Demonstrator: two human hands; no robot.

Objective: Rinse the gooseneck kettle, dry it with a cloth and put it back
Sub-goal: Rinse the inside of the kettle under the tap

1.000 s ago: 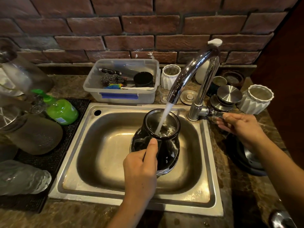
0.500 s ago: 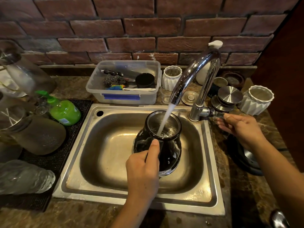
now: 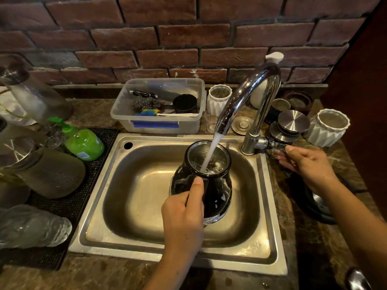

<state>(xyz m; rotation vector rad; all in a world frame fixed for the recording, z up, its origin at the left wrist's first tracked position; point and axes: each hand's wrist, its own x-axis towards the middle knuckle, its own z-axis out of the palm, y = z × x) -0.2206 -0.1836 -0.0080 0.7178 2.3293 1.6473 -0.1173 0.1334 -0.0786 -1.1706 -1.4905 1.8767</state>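
The black gooseneck kettle (image 3: 217, 185) hangs upright over the steel sink (image 3: 125, 185), lid off, its mouth under the chrome tap (image 3: 247, 97). A white stream of water (image 3: 211, 151) runs into it. My left hand (image 3: 184, 218) grips the kettle's handle from the near side, thumb up along it. My right hand (image 3: 307, 164) holds the tap's lever (image 3: 272, 144) at the sink's right edge. The kettle's spout is hidden behind its body.
A clear tub (image 3: 159, 105) with scourers and a black cup stands behind the sink. Green soap bottle (image 3: 83, 143) and frosted glass jugs (image 3: 48, 170) sit on a black mat at the left. White ribbed pots (image 3: 328, 126), metal lids (image 3: 293, 122) and a black base (image 3: 310, 201) crowd the right.
Both hands and the kettle keep their places while water keeps running in. The view has shifted slightly.
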